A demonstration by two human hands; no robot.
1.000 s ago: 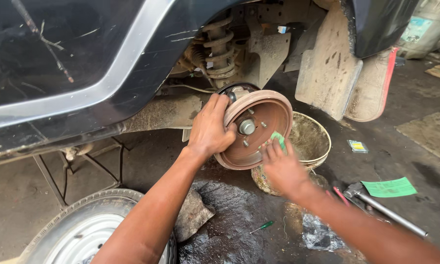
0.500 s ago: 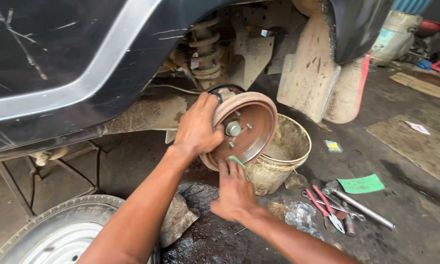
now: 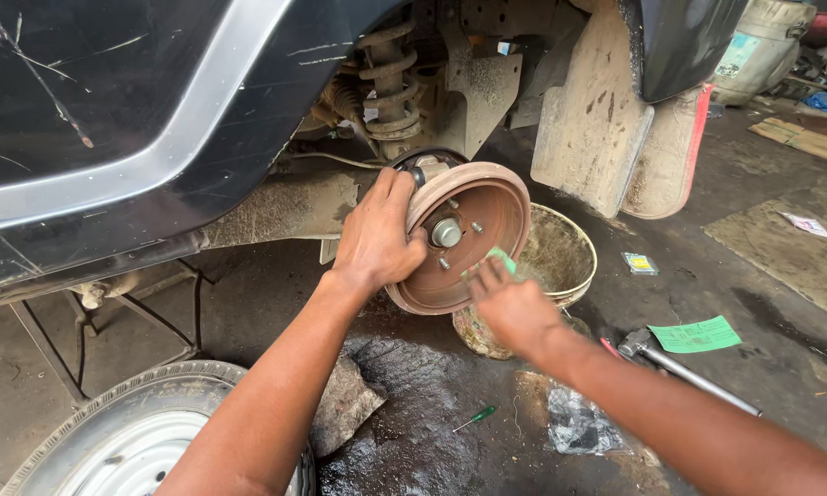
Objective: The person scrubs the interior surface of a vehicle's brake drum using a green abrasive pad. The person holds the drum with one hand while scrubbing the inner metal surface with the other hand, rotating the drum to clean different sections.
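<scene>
A rusty round brake drum (image 3: 476,220) with studs and a centre nut sits on the rear hub of a dark car, under the wheel arch. My left hand (image 3: 376,234) grips the drum's left rim. My right hand (image 3: 510,308) presses a small green pad (image 3: 500,260) against the drum's lower right face. The coil spring (image 3: 390,78) and suspension show behind the drum.
A dirty pale bucket (image 3: 560,266) stands right behind the drum on the wet floor. A removed wheel (image 3: 129,441) lies at lower left. A green screwdriver (image 3: 473,418), a long wrench (image 3: 680,367), green paper (image 3: 696,335) and a mud flap (image 3: 606,119) lie around.
My right hand dropped from the drum's lower right face to its bottom edge, then rose again to the lower right face. The left hand kept its grip on the rim.
</scene>
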